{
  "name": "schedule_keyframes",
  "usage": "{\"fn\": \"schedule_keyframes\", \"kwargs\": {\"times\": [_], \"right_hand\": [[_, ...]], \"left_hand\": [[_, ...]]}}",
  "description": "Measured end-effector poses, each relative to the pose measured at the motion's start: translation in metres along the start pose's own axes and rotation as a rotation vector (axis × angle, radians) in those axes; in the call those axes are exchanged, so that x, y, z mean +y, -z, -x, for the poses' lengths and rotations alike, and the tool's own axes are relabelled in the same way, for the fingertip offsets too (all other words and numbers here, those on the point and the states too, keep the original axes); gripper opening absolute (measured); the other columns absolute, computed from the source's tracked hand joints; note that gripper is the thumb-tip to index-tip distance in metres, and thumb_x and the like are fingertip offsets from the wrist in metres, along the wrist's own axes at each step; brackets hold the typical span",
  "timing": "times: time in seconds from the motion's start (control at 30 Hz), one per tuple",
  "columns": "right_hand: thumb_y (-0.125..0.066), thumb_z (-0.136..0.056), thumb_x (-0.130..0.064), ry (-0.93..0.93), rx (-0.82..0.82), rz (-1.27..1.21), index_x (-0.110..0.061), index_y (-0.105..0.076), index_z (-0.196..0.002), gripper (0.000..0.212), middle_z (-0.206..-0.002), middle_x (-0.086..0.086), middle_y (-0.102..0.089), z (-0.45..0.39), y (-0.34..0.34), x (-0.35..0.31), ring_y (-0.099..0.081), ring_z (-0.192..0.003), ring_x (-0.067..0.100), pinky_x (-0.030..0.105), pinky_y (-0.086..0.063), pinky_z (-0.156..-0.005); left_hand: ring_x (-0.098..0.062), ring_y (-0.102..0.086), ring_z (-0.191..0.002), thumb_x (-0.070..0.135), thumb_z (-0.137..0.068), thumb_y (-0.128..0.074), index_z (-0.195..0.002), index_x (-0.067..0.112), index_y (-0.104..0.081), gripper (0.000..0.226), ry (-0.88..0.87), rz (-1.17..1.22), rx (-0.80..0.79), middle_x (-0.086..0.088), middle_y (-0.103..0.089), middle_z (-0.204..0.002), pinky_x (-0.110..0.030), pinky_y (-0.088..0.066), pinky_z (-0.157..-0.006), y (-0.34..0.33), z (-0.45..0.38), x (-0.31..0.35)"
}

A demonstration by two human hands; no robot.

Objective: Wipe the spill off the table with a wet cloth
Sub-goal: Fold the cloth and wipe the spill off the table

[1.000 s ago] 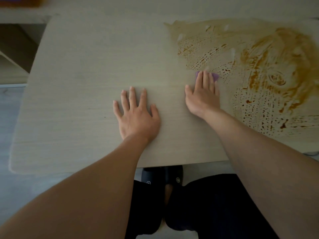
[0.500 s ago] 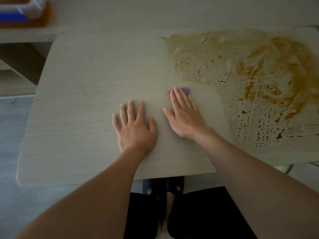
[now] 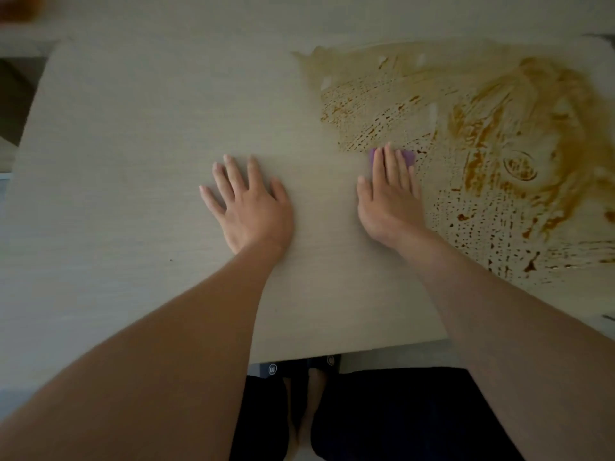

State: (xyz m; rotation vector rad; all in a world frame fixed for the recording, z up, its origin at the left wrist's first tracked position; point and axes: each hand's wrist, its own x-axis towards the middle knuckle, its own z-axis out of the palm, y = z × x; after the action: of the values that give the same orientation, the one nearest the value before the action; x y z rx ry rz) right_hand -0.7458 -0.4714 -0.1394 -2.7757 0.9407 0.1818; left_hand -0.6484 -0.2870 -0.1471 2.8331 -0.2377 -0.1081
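Note:
A brown smeared spill covers the right half of the pale wooden table, thick at the far right and thin and dotted toward the middle. My right hand lies flat with straight fingers pressing a small purple cloth onto the table at the spill's left edge; only the cloth's far corners show past my fingertips. My left hand rests flat on the clean wood to the left, fingers spread, holding nothing.
The table's near edge runs just above my dark-clothed legs and dark slippers. A shelf or ledge sits beyond the table's left corner. A blurred orange-brown object shows at the top left.
My right hand slid the cloth left out of the spill, then back right to the spill's edge. A wiped strip shows beside it. My left hand stayed put.

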Motion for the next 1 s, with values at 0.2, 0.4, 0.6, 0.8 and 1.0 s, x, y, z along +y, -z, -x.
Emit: {"fn": "schedule_keyframes", "kwargs": {"times": [0.2, 0.4, 0.6, 0.8, 1.0], "right_hand": [[-0.005, -0.107, -0.049, -0.022, 0.015, -0.011, -0.018, 0.011, -0.164, 0.066, -0.17, -0.002, 0.021, -0.032, -0.002, -0.027, 0.022, -0.156, 0.013, 0.038, 0.015, -0.126], [-0.01, -0.108, -0.046, 0.191, -0.01, -0.035, -0.02, 0.007, -0.164, 0.065, -0.172, -0.006, 0.016, -0.039, -0.009, -0.082, 0.017, -0.157, 0.011, 0.035, 0.016, -0.125], [-0.01, -0.109, -0.05, 0.2, -0.009, -0.017, -0.019, 0.007, -0.165, 0.066, -0.172, -0.004, 0.015, -0.019, -0.002, -0.041, 0.017, -0.156, 0.009, 0.032, 0.016, -0.124], [-0.001, -0.105, -0.058, -0.006, -0.016, -0.031, -0.02, 0.013, -0.164, 0.071, -0.17, -0.004, 0.023, -0.024, 0.006, 0.006, 0.024, -0.154, 0.011, 0.038, 0.014, -0.126], [-0.007, -0.104, -0.057, -0.119, 0.029, -0.059, -0.014, 0.01, -0.164, 0.076, -0.172, 0.001, 0.016, -0.063, 0.007, -0.025, 0.017, -0.157, 0.016, 0.039, 0.015, -0.125]], "left_hand": [[-0.027, 0.003, -0.159, 0.05, -0.104, -0.018, -0.163, 0.026, -0.023, 0.063, 0.012, -0.059, 0.036, -0.009, -0.008, -0.173, -0.056, 0.01, -0.125, -0.009, -0.003, 0.005], [-0.027, 0.0, -0.159, 0.051, -0.102, -0.017, -0.161, 0.026, -0.026, 0.065, 0.013, -0.062, 0.043, -0.01, -0.012, -0.172, -0.057, 0.007, -0.125, -0.008, -0.003, 0.004], [-0.026, 0.003, -0.159, 0.052, -0.103, -0.019, -0.162, 0.027, -0.024, 0.065, 0.004, -0.037, 0.011, -0.008, -0.008, -0.173, -0.056, 0.006, -0.125, -0.003, -0.002, 0.004], [-0.027, 0.004, -0.159, 0.052, -0.103, -0.017, -0.162, 0.027, -0.023, 0.065, 0.004, -0.049, 0.022, -0.009, -0.008, -0.173, -0.057, 0.006, -0.125, -0.006, -0.003, 0.004], [-0.028, 0.003, -0.159, 0.051, -0.102, -0.014, -0.162, 0.026, -0.022, 0.066, 0.009, -0.072, 0.037, -0.009, -0.008, -0.172, -0.059, 0.008, -0.124, -0.01, -0.004, 0.005]]}}
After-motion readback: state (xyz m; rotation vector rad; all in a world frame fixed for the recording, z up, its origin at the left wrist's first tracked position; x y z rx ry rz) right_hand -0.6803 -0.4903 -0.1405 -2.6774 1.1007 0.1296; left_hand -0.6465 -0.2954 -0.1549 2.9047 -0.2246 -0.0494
